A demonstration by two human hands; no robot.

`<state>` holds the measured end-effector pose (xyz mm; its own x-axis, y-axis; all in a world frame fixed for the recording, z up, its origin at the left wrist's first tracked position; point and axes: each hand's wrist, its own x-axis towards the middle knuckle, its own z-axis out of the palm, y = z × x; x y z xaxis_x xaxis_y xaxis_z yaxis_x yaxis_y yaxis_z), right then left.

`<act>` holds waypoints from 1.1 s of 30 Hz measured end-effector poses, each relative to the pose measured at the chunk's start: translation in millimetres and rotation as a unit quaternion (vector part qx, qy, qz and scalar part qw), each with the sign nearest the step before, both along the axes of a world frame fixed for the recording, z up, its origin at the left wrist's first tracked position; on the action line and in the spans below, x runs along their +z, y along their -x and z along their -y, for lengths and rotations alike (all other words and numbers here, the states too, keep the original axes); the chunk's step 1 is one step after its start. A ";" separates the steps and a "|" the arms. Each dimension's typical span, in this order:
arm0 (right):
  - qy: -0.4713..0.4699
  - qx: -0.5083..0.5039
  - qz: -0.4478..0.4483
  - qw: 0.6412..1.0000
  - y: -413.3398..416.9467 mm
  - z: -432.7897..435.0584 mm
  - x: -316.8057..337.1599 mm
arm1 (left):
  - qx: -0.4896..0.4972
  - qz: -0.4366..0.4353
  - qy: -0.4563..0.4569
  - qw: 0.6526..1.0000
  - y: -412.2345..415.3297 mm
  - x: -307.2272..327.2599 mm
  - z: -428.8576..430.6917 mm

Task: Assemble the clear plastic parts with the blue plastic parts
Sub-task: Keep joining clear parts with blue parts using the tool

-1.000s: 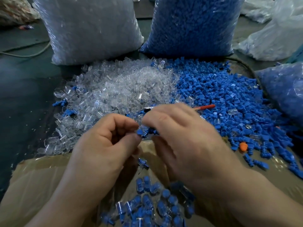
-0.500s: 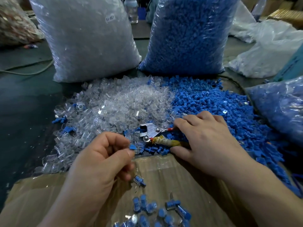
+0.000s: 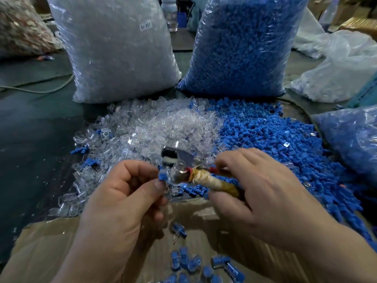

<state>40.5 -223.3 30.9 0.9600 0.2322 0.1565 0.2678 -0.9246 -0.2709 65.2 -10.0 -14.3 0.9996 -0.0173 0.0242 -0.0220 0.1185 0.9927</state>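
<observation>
Two big sacks stand at the far side, just beside each other: the sack of clear parts [image 3: 114, 48] on the left and the sack of blue parts [image 3: 244, 43] on the right. Nearer to me, loose parts lie spread in front of them. The clear pile [image 3: 163, 127] is on the left and the blue pile [image 3: 275, 139] on the right. They meet in the middle, with a few blue strays among the clear ones. Another bag [image 3: 350, 139] with blue in it sits at the right edge.

Nearest to me is the brown cardboard box [image 3: 40, 242], whose far edge touches the two piles.

My hands are above that far edge, close together. My left hand [image 3: 122, 201] is curled. My right hand [image 3: 265, 197] is wrapped round the handles of a pair of pliers [image 3: 212, 181]. One handle is bound in yellowish wrapping, and the other shows red. The metal head points left, towards my left hand. It is blurred, so I cannot tell whether it is closed or touching anything.

In the near part of the box lie the assembled pieces [image 3: 183, 260], blue inside clear.

Smallest is the blue part [image 3: 163, 177], which I pinch between my left thumb and forefinger, just beside the head of the pliers.
</observation>
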 end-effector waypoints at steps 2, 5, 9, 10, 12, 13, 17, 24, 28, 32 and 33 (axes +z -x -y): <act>0.016 0.019 -0.008 1.000 2.4 -1.1 0.6 | 0.004 0.022 0.000 1.000 -0.2 -1.7 -0.1; 0.013 0.024 -0.016 1.000 4.1 -0.2 1.9 | 0.009 0.043 -0.008 0.999 1.0 -2.4 -0.6; -0.002 0.025 -0.008 1.000 4.7 1.6 1.7 | 0.000 0.077 -0.007 0.997 3.3 -0.3 1.2; -0.003 0.024 -0.002 1.000 4.7 2.4 1.2 | -0.001 0.087 -0.010 0.996 3.4 -0.3 1.7; -0.006 0.025 0.006 1.000 5.0 4.2 0.3 | -0.004 0.095 -0.010 0.995 3.6 -0.5 2.1; -0.008 0.026 0.006 1.000 5.2 5.2 -0.1 | -0.006 0.095 -0.006 0.995 3.9 -0.3 2.0; -0.011 0.031 0.000 0.999 5.5 8.0 -0.8 | -0.010 0.105 0.002 0.994 4.5 -1.4 0.7; -0.012 0.041 -0.024 0.999 6.2 9.1 -0.5 | -0.023 0.123 -0.033 0.992 3.9 -3.4 -5.9; -0.005 0.042 -0.027 0.999 6.8 7.8 -0.5 | -0.026 0.126 -0.042 0.991 4.4 -3.2 -7.3; -0.003 0.042 -0.027 0.999 7.3 6.9 -0.5 | -0.030 0.132 -0.046 0.990 4.6 -1.8 -6.6; -0.004 0.044 -0.027 0.999 7.4 6.8 -0.5 | -0.030 0.133 -0.046 0.990 4.7 -1.6 -6.8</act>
<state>33.1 -230.1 30.4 0.9431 0.3147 0.1073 0.3324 -0.8957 -0.2952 60.5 -3.3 -15.9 0.9550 -0.0917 0.2820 -0.2798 0.0360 0.9594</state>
